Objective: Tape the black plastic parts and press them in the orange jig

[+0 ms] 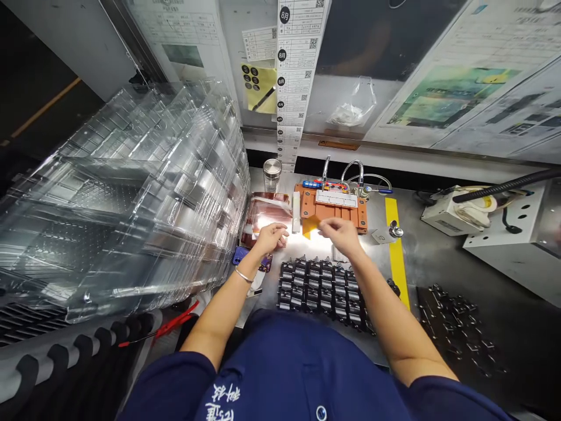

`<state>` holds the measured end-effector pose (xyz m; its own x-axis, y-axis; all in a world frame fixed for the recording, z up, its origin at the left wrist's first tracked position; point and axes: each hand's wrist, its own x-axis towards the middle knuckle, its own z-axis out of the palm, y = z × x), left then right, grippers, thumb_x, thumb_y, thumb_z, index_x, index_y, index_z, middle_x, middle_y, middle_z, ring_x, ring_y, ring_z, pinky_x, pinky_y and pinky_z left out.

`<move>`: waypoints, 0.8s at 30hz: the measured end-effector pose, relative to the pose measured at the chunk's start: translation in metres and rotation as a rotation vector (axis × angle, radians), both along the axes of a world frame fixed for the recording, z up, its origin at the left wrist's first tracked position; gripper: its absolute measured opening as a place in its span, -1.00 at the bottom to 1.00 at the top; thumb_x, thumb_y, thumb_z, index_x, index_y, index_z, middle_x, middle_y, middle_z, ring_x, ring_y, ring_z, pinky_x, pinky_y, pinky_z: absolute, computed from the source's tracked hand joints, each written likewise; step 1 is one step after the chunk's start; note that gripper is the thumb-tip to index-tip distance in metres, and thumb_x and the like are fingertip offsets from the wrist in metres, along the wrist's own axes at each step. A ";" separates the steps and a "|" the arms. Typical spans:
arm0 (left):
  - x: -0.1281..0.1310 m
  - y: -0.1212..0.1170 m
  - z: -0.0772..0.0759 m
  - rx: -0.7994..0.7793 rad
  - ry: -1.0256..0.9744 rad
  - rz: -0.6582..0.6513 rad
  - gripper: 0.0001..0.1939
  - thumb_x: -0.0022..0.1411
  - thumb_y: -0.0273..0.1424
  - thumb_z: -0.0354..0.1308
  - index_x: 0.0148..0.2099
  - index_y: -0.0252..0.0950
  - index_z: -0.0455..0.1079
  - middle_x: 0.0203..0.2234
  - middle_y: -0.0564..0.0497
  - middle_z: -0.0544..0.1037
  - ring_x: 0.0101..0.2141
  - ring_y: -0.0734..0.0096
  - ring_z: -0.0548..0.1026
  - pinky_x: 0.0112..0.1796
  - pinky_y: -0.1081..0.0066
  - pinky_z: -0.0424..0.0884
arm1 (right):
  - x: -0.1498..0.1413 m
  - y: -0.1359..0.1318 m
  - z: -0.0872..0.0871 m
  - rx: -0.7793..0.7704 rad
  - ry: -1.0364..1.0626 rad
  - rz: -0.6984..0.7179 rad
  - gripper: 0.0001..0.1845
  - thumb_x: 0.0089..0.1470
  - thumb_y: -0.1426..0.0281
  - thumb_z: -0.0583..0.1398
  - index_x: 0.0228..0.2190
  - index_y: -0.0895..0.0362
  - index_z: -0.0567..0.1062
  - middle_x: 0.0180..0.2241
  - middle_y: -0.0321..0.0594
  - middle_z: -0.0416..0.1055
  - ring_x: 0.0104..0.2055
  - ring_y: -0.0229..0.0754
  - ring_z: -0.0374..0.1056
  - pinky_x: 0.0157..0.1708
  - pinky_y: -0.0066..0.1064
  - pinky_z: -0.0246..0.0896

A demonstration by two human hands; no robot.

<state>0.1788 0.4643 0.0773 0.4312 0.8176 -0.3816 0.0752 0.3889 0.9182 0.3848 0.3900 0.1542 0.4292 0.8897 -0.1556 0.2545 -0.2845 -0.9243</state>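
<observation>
My right hand (342, 235) pinches a small piece of amber see-through film (311, 226) by its right edge. The film hangs over the front left edge of an orange fixture (335, 214), which has a white dotted strip (336, 199) along its back. My left hand (272, 238) is to the left, its fingers curled and thumb drawn in. Whatever its fingertips hold, if anything, is too small to make out. Under and behind that hand lie coppery clear sheets (263, 206). A narrow white bar (296, 211) stands between the sheets and the fixture.
Tall stacked clear plastic trays (175, 193) fill the left side. Rows of black cylindrical parts (322, 286) lie before me, with more dark parts (456, 327) at right. A lidded glass jar (272, 175), a purple phone (245, 255), yellow tape (397, 257) and a white machine (460, 210) surround the workspace.
</observation>
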 end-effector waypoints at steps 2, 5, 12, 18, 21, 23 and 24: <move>0.004 0.012 -0.004 -0.040 0.079 0.100 -0.92 0.16 -0.50 0.11 -0.26 -0.39 0.39 -0.54 0.04 0.50 -0.68 0.65 0.32 -0.64 0.60 0.25 | 0.023 -0.016 0.004 0.099 0.054 -0.276 -0.77 -0.25 0.25 0.31 -0.55 0.17 0.51 -0.64 -0.26 0.46 -0.54 -0.17 0.45 -0.51 -0.38 0.40; 0.006 0.026 -0.005 0.057 0.178 0.190 -0.89 0.19 -0.53 0.05 -0.24 -0.38 0.39 -0.51 0.02 0.51 -0.63 0.60 0.36 -0.58 0.56 0.29 | 0.049 -0.045 0.013 0.241 0.045 -0.534 -0.71 -0.30 0.22 0.36 -0.55 0.17 0.50 -0.65 -0.31 0.44 -0.58 -0.19 0.44 -0.53 -0.35 0.45; -0.008 0.074 -0.005 0.554 0.692 0.369 -0.70 0.29 -0.52 -0.09 -0.02 -0.37 0.39 -0.23 -0.16 0.56 -0.17 0.25 0.51 -0.10 0.32 0.37 | 0.064 -0.102 0.038 0.466 -0.016 -0.874 -0.76 -0.29 0.27 0.36 -0.58 0.16 0.48 -0.64 -0.35 0.43 -0.63 -0.29 0.37 -0.57 -0.43 0.44; -0.002 0.098 -0.034 0.697 1.136 0.122 -0.58 0.32 -0.57 -0.26 0.13 -0.43 0.25 0.05 -0.33 0.39 0.04 0.13 0.38 0.00 0.22 0.30 | 0.061 -0.142 0.043 0.363 -0.010 -0.731 -0.64 -0.32 0.15 0.41 -0.54 0.15 0.50 -0.62 -0.34 0.46 -0.63 -0.25 0.40 -0.54 -0.39 0.46; 0.007 0.093 -0.038 0.748 1.239 0.009 -0.58 0.33 -0.56 -0.30 0.03 -0.37 0.34 0.08 -0.28 0.35 0.11 0.11 0.28 0.05 0.18 0.25 | 0.059 -0.155 0.037 0.332 0.027 -0.704 -0.63 -0.30 0.15 0.41 -0.52 0.16 0.51 -0.60 -0.32 0.48 -0.62 -0.23 0.42 -0.55 -0.39 0.45; 0.015 0.088 -0.036 0.667 1.270 -0.032 -0.57 0.34 -0.52 -0.31 0.00 -0.38 0.37 0.00 -0.28 0.41 0.06 0.11 0.33 0.02 0.20 0.28 | 0.061 -0.160 0.030 0.315 0.039 -0.688 -0.67 -0.28 0.18 0.40 -0.52 0.15 0.51 -0.59 -0.29 0.49 -0.61 -0.22 0.43 -0.55 -0.39 0.44; 0.020 0.084 -0.035 0.627 1.276 -0.034 -0.56 0.35 -0.48 -0.31 0.03 -0.40 0.36 -0.01 -0.29 0.42 0.04 0.11 0.35 0.01 0.21 0.29 | 0.063 -0.162 0.027 0.307 0.040 -0.678 -0.68 -0.27 0.19 0.39 -0.52 0.15 0.51 -0.59 -0.28 0.49 -0.61 -0.21 0.43 -0.55 -0.38 0.44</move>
<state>0.1987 0.5478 0.0428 0.0952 0.9903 -0.1014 0.9703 -0.0695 0.2317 0.4483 0.2283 0.1813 0.8988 0.4373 0.0301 0.0792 -0.0946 -0.9924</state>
